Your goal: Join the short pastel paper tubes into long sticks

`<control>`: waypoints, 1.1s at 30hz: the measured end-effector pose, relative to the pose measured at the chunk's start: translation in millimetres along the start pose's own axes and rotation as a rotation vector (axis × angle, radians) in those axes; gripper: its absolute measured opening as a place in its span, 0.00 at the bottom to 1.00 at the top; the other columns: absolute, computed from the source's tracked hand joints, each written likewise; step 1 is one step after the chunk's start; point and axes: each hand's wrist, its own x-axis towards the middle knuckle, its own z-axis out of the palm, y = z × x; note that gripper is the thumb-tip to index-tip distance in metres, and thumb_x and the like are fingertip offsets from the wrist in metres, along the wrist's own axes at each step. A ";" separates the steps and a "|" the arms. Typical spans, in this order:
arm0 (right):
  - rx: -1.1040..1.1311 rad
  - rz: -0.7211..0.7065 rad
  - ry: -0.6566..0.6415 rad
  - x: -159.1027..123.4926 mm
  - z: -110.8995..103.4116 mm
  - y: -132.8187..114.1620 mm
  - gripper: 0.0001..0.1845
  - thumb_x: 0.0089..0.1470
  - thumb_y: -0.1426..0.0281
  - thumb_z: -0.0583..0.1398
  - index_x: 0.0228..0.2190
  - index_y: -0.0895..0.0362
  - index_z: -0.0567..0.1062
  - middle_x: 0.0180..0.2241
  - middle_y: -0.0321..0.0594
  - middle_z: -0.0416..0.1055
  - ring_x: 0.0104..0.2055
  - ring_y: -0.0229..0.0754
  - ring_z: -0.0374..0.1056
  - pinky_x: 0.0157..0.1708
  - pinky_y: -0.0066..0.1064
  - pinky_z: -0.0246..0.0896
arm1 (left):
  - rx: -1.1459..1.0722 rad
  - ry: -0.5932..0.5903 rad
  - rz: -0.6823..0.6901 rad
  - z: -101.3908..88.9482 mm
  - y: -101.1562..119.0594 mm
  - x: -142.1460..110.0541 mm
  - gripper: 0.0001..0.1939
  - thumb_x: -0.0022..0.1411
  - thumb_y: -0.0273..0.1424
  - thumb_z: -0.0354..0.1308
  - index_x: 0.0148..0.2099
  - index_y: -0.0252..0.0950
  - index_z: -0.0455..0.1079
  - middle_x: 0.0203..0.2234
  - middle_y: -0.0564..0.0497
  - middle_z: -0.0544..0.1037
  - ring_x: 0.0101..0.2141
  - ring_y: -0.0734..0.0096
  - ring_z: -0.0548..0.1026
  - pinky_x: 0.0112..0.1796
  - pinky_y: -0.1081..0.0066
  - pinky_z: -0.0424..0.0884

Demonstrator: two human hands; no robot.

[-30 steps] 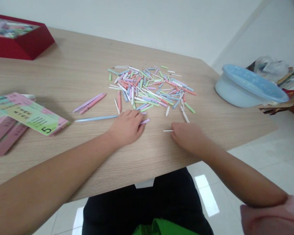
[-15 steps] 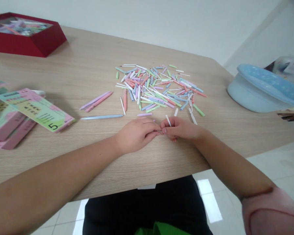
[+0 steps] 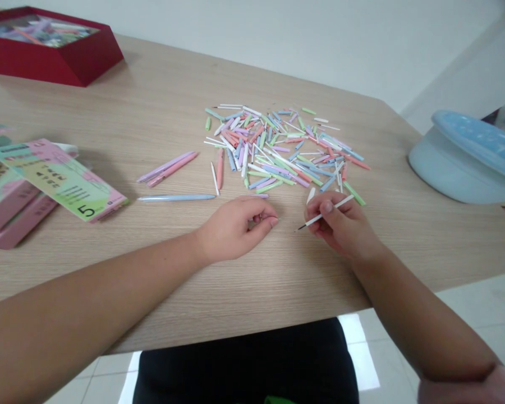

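Note:
My right hand (image 3: pixel 348 229) is closed around a thin white pen refill (image 3: pixel 340 203), its dark tip pointing down and left. A small white pen part (image 3: pixel 311 194) shows beside the right fingers; I cannot tell whether they hold it. My left hand (image 3: pixel 234 231) rests on the table with thumb and forefinger pinched, and what is between them is too small to make out. Beyond both hands spreads a pile of pastel pen parts and white refills (image 3: pixel 273 160). A blue pen (image 3: pixel 177 197) lies left of my left hand, below a purple pen (image 3: pixel 165 166) and a pink pen (image 3: pixel 172 169).
Pink and green boxes (image 3: pixel 61 182) are stacked at the left of the wooden table (image 3: pixel 160 112). At the back left stands a red box (image 3: pixel 90 55) filled with pens. A light blue rounded container (image 3: pixel 450 168) sits at the right.
My hands have come apart: the right one has moved right, now with the refill showing across its fingers. The left one stays pinched near the same place. The view has shifted slightly.

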 end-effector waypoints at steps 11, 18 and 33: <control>0.045 -0.057 0.090 -1.8 6.3 8.9 0.11 0.51 0.70 0.75 0.30 0.54 0.79 0.36 0.37 0.81 0.32 0.37 0.80 0.27 0.24 0.77 | -0.066 0.019 -0.050 1.1 1.0 0.4 0.09 0.72 0.34 0.57 0.43 0.37 0.77 0.32 0.52 0.80 0.31 0.71 0.76 0.35 0.70 0.69; 0.056 -0.081 0.084 -1.5 6.9 4.7 0.15 0.50 0.69 0.76 0.28 0.55 0.75 0.34 0.34 0.80 0.30 0.36 0.79 0.26 0.25 0.77 | -0.102 0.032 -0.078 0.7 -1.3 1.5 0.10 0.73 0.34 0.56 0.43 0.37 0.77 0.31 0.53 0.80 0.33 0.70 0.76 0.36 0.70 0.69; -0.026 -0.040 0.069 -3.5 4.5 12.0 0.14 0.52 0.68 0.75 0.30 0.55 0.75 0.39 0.37 0.80 0.34 0.38 0.81 0.36 0.30 0.80 | -0.114 0.004 -0.081 1.7 -3.4 2.6 0.10 0.73 0.35 0.56 0.43 0.37 0.77 0.32 0.53 0.81 0.33 0.69 0.77 0.37 0.70 0.71</control>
